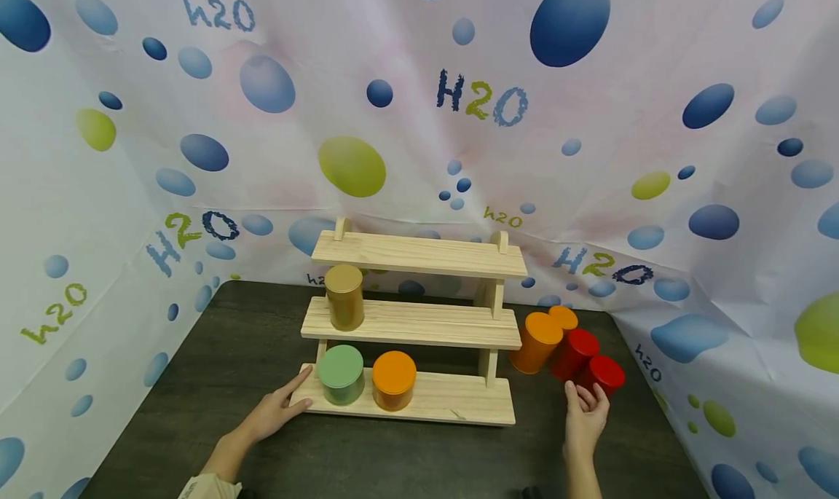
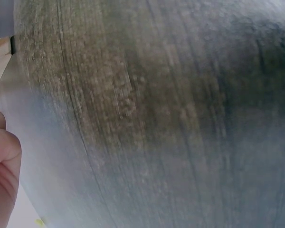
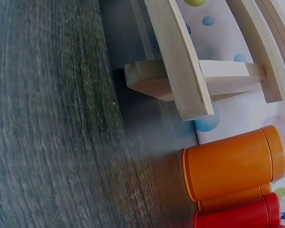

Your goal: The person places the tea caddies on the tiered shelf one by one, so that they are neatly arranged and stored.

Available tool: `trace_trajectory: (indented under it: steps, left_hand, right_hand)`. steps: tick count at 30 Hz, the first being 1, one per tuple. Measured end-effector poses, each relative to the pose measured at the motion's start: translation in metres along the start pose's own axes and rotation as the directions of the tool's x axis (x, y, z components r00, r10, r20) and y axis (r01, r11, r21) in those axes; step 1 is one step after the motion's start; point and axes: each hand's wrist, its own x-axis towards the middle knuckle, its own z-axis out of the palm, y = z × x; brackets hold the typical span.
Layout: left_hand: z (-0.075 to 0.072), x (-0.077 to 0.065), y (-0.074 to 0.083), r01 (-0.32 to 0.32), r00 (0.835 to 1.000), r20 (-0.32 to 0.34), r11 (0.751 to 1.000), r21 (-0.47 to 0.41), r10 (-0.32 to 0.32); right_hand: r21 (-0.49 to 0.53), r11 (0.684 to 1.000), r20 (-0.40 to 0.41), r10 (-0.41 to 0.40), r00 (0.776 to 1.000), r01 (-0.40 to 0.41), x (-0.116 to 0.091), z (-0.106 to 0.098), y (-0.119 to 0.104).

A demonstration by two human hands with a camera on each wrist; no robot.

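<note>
A three-tier wooden shelf stands on the dark table. My left hand holds the left end of its bottom board, thumb at the front corner and forefinger along the end. In the left wrist view, curled fingers show at the left edge. Beside that hand, a green canister and a short orange canister stand on the bottom tier. A gold canister stands on the middle tier. My right hand grips the front red canister low down, partly covering it; the right wrist view does not show this hand.
Right of the shelf stand a tall orange canister, another orange one behind it and a second red canister, close together. A patterned curtain hangs behind the dark table.
</note>
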Motion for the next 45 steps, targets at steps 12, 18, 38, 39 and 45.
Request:
trace_trajectory:
  steps: [12, 18, 38, 39, 45]
  left_hand:
    - [0.000, 0.000, 0.000, -0.010, 1.000, 0.006, 1.000, 0.002, 0.010]
    - [0.000, 0.001, 0.000, 0.002, 1.000, 0.010, 1.000, -0.004, -0.002]
    - [0.000, 0.001, -0.003, -0.015, 1.000, -0.001, 1.000, -0.004, 0.015]
    - [0.000, 0.002, -0.003, -0.013, 1.000, -0.001, 1.000, -0.004, 0.013]
    - [0.001, 0.002, -0.005, -0.010, 1.000, 0.003, 1.000, -0.008, 0.010]
  right_hand:
    - [-0.122, 0.988, -0.127, 0.081, 0.989, -0.097, 0.020, -0.012, 0.003]
    - [-0.157, 0.986, -0.112, 0.039, 0.993, -0.057, 0.031, -0.014, 0.001]
    - [-0.256, 0.966, -0.073, 0.011, 0.997, -0.029, 0.054, -0.013, -0.004]
    - [-0.256, 0.966, -0.074, 0.011, 0.997, -0.029, 0.054, -0.013, -0.003]
    - [-0.249, 0.968, -0.092, -0.001, 0.996, -0.022, 0.054, -0.013, -0.001]
